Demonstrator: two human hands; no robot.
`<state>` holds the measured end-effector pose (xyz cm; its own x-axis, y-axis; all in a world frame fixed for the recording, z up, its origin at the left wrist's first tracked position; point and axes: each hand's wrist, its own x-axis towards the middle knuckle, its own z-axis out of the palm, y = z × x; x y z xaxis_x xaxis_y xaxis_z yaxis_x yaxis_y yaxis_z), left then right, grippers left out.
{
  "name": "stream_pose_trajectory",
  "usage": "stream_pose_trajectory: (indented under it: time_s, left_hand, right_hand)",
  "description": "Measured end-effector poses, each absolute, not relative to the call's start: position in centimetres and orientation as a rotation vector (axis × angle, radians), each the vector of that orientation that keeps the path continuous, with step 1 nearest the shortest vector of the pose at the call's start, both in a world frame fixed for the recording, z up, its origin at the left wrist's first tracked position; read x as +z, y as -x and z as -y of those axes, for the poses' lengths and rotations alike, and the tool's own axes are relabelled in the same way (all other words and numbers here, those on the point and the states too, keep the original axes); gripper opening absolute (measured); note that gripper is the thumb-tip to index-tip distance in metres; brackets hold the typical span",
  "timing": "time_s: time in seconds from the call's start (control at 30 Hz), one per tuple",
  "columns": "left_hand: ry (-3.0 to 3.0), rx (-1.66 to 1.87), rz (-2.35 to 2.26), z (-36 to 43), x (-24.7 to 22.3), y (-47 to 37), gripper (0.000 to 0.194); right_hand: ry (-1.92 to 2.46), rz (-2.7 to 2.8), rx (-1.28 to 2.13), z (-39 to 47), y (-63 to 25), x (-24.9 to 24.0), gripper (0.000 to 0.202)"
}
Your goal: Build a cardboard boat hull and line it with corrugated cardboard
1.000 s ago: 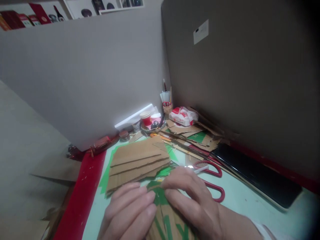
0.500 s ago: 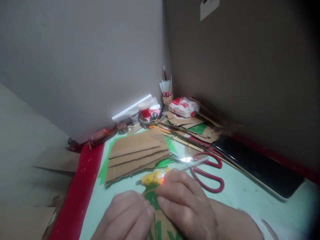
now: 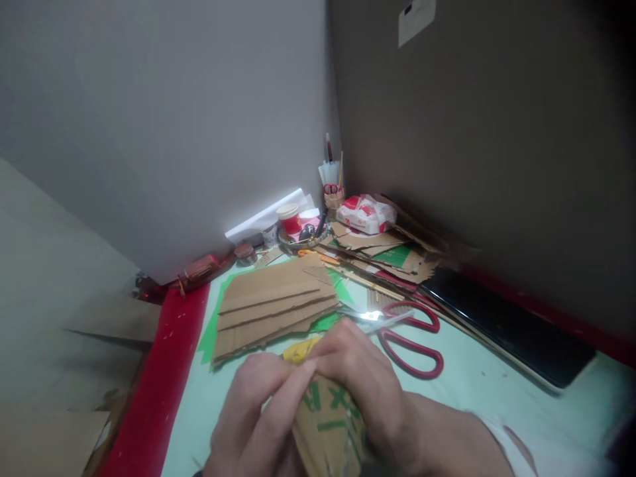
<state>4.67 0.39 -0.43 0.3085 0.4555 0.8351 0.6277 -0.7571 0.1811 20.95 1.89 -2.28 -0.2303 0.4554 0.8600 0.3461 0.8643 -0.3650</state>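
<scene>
Both my hands close on a piece of brown cardboard point(image 3: 330, 424) with green print, near the front of the table. My left hand point(image 3: 261, 411) pinches its upper edge from the left. My right hand point(image 3: 360, 381) grips the same edge and the right side, fingers meeting those of the left. Just behind my knuckles lies a yellow glue gun point(image 3: 299, 350), mostly hidden by my hands. Red-handled scissors point(image 3: 412, 341) lie beyond my right hand, blades pointing left. A stack of cut cardboard pieces point(image 3: 278, 298) rests on green sheets behind my left hand.
A black phone-like slab point(image 3: 511, 331) lies at the right. At the back are a red paper cup point(image 3: 289, 220), a holder with pens point(image 3: 334, 192), a wipes pack point(image 3: 366, 214) and scrap cardboard point(image 3: 397, 255). Grey walls point(image 3: 199, 119) close off the corner.
My hands have raised and tilted the cardboard, so more of its green print shows. My fingers have come together at its top edge and now cover more of the glue gun.
</scene>
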Motion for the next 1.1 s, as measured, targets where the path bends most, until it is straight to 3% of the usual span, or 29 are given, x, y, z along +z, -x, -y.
stream_pose_trajectory:
  time_s: [0.2,0.33,0.6,0.73,1.1]
  left_hand:
    - [2.553,-1.72,0.969,-1.9,-0.6,-4.8,0.043]
    - [2.691,-1.635,0.963,-2.3,0.4,-4.3,0.033]
    - [2.712,-1.661,1.596,-1.7,0.5,-4.5,0.014]
    - [2.632,-1.546,1.833,-1.2,0.4,-4.3,0.019]
    - [2.732,-1.595,1.701,-1.1,0.2,-5.4,0.015]
  right_hand:
    - [0.884,2.001,0.469,-1.1,-22.0,-0.2,0.033]
    - [0.907,1.985,0.535,-1.5,-21.4,-0.5,0.015]
    - [0.701,1.636,0.295,-1.8,-21.4,0.3,0.014]
    - [0.751,1.643,0.324,-1.7,-21.4,0.2,0.014]
    - [0.881,1.676,0.301,-1.8,-20.6,-1.8,0.01]
